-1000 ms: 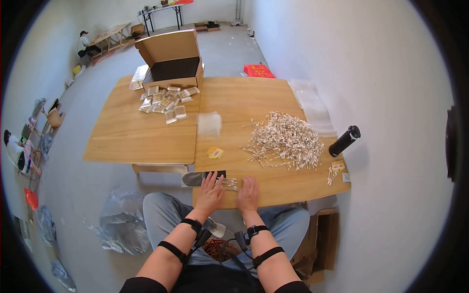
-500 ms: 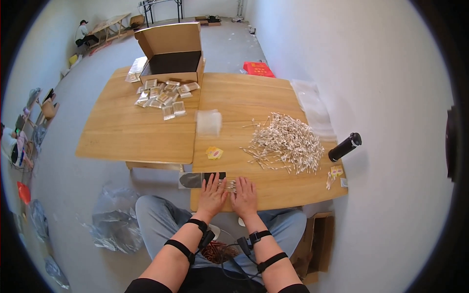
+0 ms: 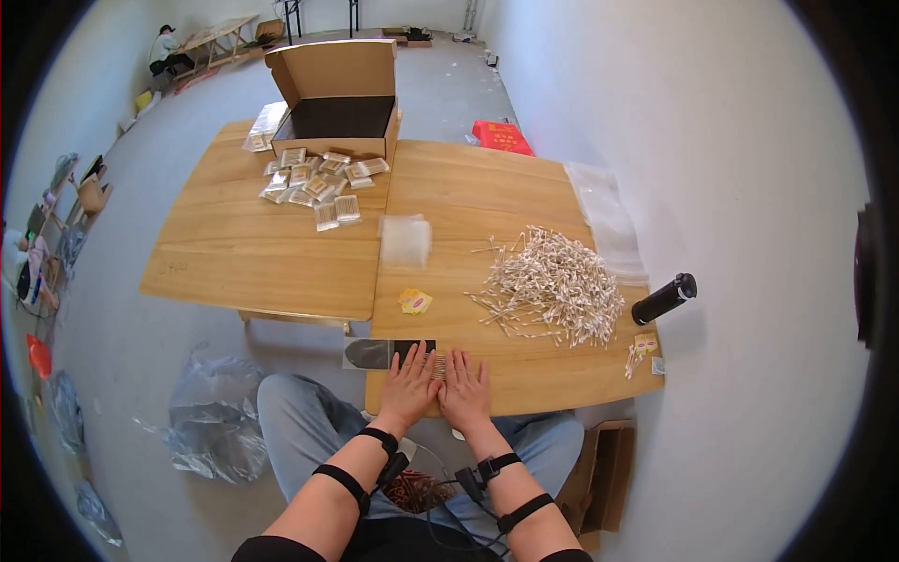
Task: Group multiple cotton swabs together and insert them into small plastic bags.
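My left hand (image 3: 408, 386) and my right hand (image 3: 464, 388) lie side by side at the table's near edge, fingers stretched out. Between them sits a small row of cotton swabs (image 3: 439, 365), mostly covered by my fingers, which touch its sides. Under the fingertips of my left hand reaches a flat black and clear strip (image 3: 370, 353) that juts past the table's edge. Farther right spreads a big loose pile of cotton swabs (image 3: 554, 288). Small yellow cards (image 3: 415, 301) lie ahead of my left hand, with a stack of clear bags (image 3: 405, 242) beyond.
Packed swab bags (image 3: 318, 178) are heaped before an open cardboard box (image 3: 335, 148). At the right stand a black bottle (image 3: 664, 299) and, nearer, a few swabs with a yellow card (image 3: 645, 343). Clear plastic sheeting (image 3: 604, 220) lies along the right edge. A person (image 3: 167, 51) sits far off.
My right hand has slid slightly left and closer to my left hand, covering more of the swab row. The view has shifted a little.
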{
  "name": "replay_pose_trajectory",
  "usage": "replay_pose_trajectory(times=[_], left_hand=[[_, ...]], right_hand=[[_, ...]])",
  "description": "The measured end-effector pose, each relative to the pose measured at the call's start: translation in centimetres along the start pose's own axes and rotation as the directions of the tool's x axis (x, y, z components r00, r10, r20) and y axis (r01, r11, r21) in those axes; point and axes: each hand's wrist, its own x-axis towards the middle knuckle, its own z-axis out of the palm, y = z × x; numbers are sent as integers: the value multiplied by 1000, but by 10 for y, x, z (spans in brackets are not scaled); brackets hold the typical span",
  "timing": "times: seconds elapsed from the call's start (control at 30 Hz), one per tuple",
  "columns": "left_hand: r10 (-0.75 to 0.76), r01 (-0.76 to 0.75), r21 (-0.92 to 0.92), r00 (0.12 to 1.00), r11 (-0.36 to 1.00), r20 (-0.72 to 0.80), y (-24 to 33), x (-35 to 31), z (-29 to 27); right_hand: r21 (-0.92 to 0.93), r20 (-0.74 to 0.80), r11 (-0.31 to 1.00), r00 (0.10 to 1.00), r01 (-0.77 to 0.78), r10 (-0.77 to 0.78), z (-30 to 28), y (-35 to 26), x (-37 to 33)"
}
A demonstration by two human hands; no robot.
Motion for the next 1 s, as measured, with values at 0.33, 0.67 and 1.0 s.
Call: replay_pose_trajectory(times=[0.33, 0.67, 1.0], left_hand=[[35, -35, -62, 999, 997, 3, -1, -2, -2], [49, -50, -62, 999, 997, -23, -4, -3, 3], [48, -54, -94, 997, 994, -66, 13, 14, 16]], right_hand=[[-39, 86, 999, 996, 6, -2, 6, -7, 5], [-33, 121, 999, 992, -23, 27, 6, -14, 4], [12, 116, 998, 992, -54, 52, 3, 14, 5]])
